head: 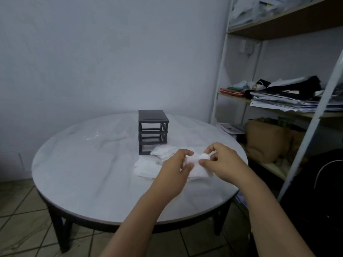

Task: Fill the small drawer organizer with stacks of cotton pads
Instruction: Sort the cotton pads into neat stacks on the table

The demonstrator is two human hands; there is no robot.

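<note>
Pale walls are backing a round white bench [83, 164], with cluttered shelving [278, 102] standing at 3 o'clock. Both hands are meeting low over the bench: the left hand [172, 171] is pinching one side of a small stack of cotton pads [197, 164], and the right hand [222, 162] is pinching the other side, fingers curled. Loose cotton pads [146, 167] are lying on the bench at 9 o'clock from the held stack. At 11 o'clock a dark drawer organizer [153, 131] is standing upright, with more pads just beside its base.
</note>
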